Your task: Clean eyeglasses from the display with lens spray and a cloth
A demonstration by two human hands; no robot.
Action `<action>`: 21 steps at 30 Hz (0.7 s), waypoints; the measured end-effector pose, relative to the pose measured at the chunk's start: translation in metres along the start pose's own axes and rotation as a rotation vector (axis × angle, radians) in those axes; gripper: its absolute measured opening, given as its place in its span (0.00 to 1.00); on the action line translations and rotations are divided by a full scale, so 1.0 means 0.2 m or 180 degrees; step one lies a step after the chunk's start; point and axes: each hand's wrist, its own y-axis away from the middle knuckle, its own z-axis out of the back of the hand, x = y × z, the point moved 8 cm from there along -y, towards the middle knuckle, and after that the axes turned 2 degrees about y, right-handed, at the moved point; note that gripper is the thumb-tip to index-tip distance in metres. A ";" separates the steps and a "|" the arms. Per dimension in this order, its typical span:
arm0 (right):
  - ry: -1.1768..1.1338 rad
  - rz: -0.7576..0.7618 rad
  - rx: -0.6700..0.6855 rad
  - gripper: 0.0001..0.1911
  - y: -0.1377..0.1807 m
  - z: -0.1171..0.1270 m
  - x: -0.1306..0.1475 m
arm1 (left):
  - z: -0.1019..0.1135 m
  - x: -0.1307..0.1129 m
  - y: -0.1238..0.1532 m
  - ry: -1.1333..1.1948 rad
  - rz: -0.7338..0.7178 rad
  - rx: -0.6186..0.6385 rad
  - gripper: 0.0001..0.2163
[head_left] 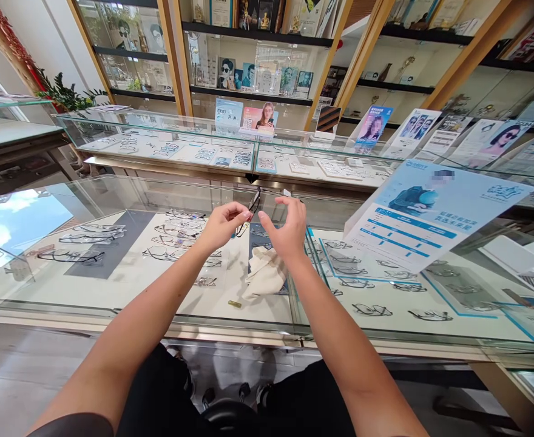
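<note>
My left hand (225, 224) is closed in a pinch on a pair of dark-framed eyeglasses (252, 209), held up above the glass counter. The glasses stand nearly edge-on to me, so part of the frame is hard to make out. To their right, my right hand (289, 226) is open, its thumb and fingers apart in a curve with nothing seen between them. Below it a crumpled cream cloth (265, 272) lies on the counter. A small olive-gold piece (235, 303) sits nearer to me, left of the cloth.
Rows of eyeglasses (176, 230) show under the glass to the left, with more frames (371, 310) to the right. A blue and white sign (435, 209) stands at right. Another glass display counter (180, 152) runs across behind, with shelves (258, 97) beyond.
</note>
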 end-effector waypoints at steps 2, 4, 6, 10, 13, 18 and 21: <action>0.0076 0.0014 0.0002 0.22 0.00 0.00 -0.01 | -0.02 0.01 0.00 -0.0005 0.0044 0.0109 0.25; 0.0144 0.0001 0.0031 0.26 0.00 -0.01 -0.01 | -0.03 0.02 0.00 0.0006 0.0091 0.0164 0.25; 0.0169 -0.0025 0.0045 0.28 0.01 -0.02 -0.02 | -0.03 0.02 0.00 0.0007 0.0117 0.0166 0.26; 0.0175 -0.0071 0.0097 0.27 0.02 -0.04 -0.02 | -0.03 0.01 0.01 -0.0013 0.0125 0.0156 0.27; 0.0182 -0.0140 0.0181 0.26 0.01 -0.04 -0.02 | -0.03 0.01 0.01 -0.0033 0.0104 0.0156 0.27; 0.0040 -0.0188 0.0274 0.26 0.01 -0.05 -0.02 | -0.03 0.03 0.01 0.0003 0.0113 0.0101 0.26; 0.0020 -0.0136 0.0356 0.29 0.01 -0.05 -0.01 | -0.01 0.05 0.00 0.0051 0.0115 0.0009 0.26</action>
